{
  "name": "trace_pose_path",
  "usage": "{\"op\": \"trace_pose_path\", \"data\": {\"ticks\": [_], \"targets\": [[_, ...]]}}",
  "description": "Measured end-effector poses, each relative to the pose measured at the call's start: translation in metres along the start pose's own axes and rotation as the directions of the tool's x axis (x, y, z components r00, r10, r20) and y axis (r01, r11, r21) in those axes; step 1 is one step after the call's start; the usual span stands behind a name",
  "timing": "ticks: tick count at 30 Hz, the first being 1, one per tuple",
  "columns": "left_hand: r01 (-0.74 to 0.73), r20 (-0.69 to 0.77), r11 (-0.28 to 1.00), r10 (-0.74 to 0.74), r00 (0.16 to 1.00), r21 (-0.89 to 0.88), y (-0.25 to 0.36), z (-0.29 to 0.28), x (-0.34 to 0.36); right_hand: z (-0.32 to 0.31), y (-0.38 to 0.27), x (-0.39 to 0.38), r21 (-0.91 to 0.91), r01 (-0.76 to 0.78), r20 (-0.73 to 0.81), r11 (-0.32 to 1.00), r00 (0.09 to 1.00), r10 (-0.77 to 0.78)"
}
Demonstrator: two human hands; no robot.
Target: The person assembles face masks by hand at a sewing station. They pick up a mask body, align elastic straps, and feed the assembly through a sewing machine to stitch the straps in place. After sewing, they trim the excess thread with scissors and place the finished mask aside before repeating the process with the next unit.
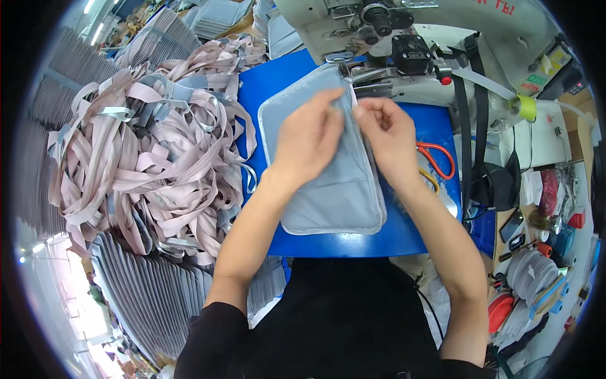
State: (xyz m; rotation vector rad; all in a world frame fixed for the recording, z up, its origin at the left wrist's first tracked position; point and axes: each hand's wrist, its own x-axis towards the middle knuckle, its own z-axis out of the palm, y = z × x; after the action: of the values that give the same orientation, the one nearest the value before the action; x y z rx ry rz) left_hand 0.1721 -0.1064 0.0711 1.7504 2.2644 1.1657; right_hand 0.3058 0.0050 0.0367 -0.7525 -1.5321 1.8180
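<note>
A grey-blue fabric panel [334, 199] with rounded corners and a pale bound edge lies on the blue work surface [252, 95]. Its far end reaches the metal parts of a sewing machine [372, 76]. My left hand [310, 136] is over the panel's upper middle, smeared by motion, so its grip is unclear. At the panel's right edge, my right hand [388, 131] has thumb and fingers curled closed on the border. Just right of that wrist lie red-handled scissors [442, 158], partly hidden by my forearm.
A large heap of pinkish zipper tape [170, 145] fills the left side. Stacked grey panels [151, 290] stand near left, with more behind. The machine's white body [492, 31] overhangs the far right. Black straps [473, 126] hang right, beside a cluttered tool shelf [536, 278].
</note>
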Motion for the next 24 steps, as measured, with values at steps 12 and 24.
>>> {"op": "trace_pose_path", "data": {"ticks": [12,24], "targets": [[0.410,-0.055,0.540,-0.650,0.758,-0.735,-0.054,-0.040,-0.137,-0.005,0.013,-0.029,0.432,-0.144,0.196,0.891,0.979,0.063],[0.389,-0.042,0.606,-0.573,0.819,-0.694,-0.069,-0.062,-0.085,0.007,0.005,0.019,0.530,-0.245,0.187,0.812,0.968,0.170]]}}
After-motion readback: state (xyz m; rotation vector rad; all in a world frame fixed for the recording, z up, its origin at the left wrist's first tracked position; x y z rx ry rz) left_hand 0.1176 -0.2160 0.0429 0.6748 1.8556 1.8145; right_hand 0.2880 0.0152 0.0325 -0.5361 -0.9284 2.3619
